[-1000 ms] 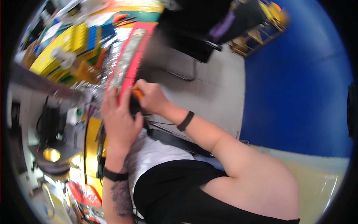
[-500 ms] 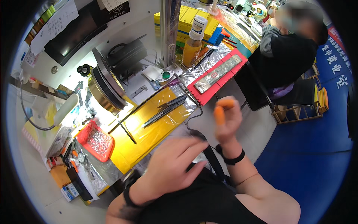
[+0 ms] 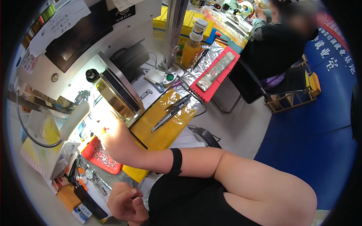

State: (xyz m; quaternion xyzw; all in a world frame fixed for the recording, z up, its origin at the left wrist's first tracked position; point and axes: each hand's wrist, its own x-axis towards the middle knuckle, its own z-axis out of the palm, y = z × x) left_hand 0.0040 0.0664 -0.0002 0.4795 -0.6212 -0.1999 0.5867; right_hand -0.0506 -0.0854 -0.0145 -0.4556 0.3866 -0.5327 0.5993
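My right arm crosses in front of me to the left, and my right hand [image 3: 120,140] is in the bright lamp light beside a gold and black drum [image 3: 117,98]. Glare washes out its fingers, so I cannot make out what they hold; a bit of orange shows there. Just below it is a red tray [image 3: 106,161] of silvery scraps, partly hidden by the hand. Low in front of my body, my left hand [image 3: 126,203] is loosely curled, with nothing visible in it. Dark tweezers [image 3: 171,113] lie on the yellow bench mat [image 3: 156,135], right of my right hand.
A white lamp head [image 3: 75,121] on a bent cable hangs at left. On the right bench lie a red ridged mat [image 3: 226,77] with a silvery strip [image 3: 217,71] and an amber bottle [image 3: 189,54]. A black phone [image 3: 90,201] lies lower left. Another person [image 3: 286,52] sits at upper right.
My right hand, with orange finger covers showing earlier, has swung from the right across to the lit area by the drum. My left hand has dropped down and left, its fingers now curled.
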